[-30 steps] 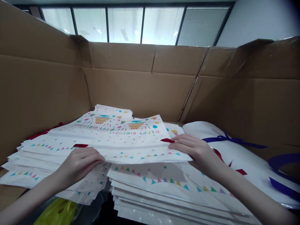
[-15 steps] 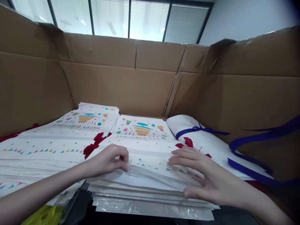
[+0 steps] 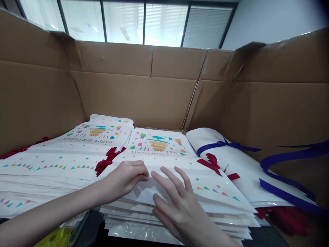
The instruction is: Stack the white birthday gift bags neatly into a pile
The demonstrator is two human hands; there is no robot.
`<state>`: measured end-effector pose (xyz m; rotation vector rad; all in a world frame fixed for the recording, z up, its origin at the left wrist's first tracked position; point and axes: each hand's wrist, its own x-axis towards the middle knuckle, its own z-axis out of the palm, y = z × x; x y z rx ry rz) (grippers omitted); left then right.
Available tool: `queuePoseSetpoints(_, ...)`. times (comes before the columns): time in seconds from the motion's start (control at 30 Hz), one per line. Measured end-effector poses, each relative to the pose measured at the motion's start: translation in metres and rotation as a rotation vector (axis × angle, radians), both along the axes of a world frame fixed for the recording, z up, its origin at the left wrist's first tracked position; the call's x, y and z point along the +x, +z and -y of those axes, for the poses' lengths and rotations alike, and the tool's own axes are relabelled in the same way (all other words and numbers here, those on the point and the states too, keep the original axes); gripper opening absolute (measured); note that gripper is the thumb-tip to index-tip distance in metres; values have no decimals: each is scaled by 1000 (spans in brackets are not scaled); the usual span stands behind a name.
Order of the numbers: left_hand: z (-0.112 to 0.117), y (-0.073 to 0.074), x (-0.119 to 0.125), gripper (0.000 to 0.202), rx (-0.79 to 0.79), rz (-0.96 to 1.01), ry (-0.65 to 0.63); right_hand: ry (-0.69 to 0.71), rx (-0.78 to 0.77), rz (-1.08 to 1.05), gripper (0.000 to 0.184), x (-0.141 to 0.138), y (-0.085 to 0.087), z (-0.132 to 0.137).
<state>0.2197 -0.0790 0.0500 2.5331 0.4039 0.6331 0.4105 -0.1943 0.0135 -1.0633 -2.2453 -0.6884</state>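
In the middle lies a stack of flat white birthday-print gift bags, with coloured bunting and a cake pattern. My left hand is at the near edge of the top bag, thumb and fingers pinched together on it. Just to its right, my right hand has its fingers spread over the same edge, its fingertips close to the left hand's. Red ribbons stick out at the left side of the stack, and a red ribbon bow at its right.
A second pile of printed bags is at the left. On the right lies a white roll tied with blue ribbon. Tall cardboard walls enclose the back and sides. Yellow plastic shows at the lower left.
My right hand has moved left from the right side of the top bag to beside my left hand. The right part of the bag and its red ribbon are now uncovered.
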Motion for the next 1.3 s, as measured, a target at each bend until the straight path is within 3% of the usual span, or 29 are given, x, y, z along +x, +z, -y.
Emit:
queuePoseSetpoints(0.17, -1, -1, 2, 19, 36, 0, 5, -43, -38, -7, 7, 0, -5, -6)
queuePoseSetpoints(0.3, -1, -5, 4, 15, 112, 29, 8, -73, -61, -6, 23, -2, -9, -9)
queuePoseSetpoints(0.4, 6, -9, 1, 15, 382, 132, 34, -48, -92, -38, 30, -3, -11, -10)
queuePoseSetpoints(0.5, 18, -12, -6, 19, 693, 184, -101, -13, -93, -59, 27, -2, -11, -10)
queuePoseSetpoints(0.57, 23, -14, -11, 23, 754, 151, -179, -10, -81, -76, 26, -2, -11, -11)
queuePoseSetpoints(0.7, 24, -19, -17, 24, 767, -6, -88, -14, -49, -76, 27, -2, -11, -12)
queuePoseSetpoints(0.9, 15, -36, -17, 38, 591, -415, 28, -10, -34, -26, 27, -3, -15, -12)
queuePoseSetpoints(1.07, 11, -44, -17, 38, 570, -506, 20, -22, -94, -38, 24, 2, -17, -9)
queuePoseSetpoints(1.3, 15, -32, -6, 53, 368, -470, -62, 42, -17, -87, 29, 11, -17, -7)
